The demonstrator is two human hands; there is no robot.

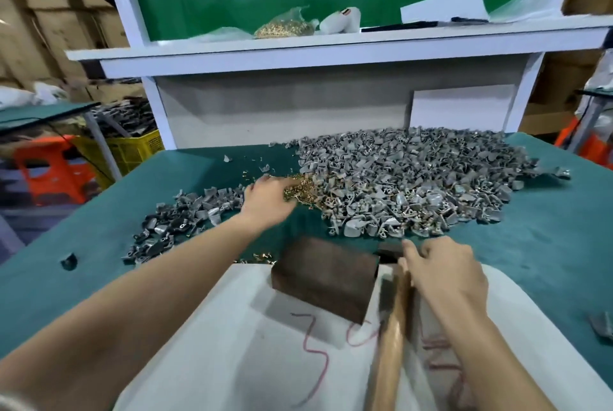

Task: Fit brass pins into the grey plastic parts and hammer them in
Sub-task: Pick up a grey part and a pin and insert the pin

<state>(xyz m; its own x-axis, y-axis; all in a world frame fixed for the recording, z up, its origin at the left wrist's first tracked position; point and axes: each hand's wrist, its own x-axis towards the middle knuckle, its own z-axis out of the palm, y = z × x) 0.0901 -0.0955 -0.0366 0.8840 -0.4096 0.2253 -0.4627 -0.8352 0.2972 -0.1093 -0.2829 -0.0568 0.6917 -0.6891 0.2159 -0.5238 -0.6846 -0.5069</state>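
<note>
A small heap of brass pins [303, 190] lies on the green table [547, 245], against the left edge of a big pile of grey plastic parts [414, 178]. My left hand [265, 201] reaches into the heap, its fingertips curled down among the pins. A hammer [391, 327] with a wooden handle lies to the right of a dark block [325, 281]. My right hand [444, 274] is at the hammer's head end, fingers curled and thumb on the handle. A smaller pile of grey parts [179, 221] lies at the left.
The block and hammer rest on a white tray [215, 361] with red scribbles at the near edge. A few loose pins [262, 257] lie beside it. A white shelf [331, 46] above the table carries a bag of pins [285, 26]. A yellow crate [132, 152] stands left.
</note>
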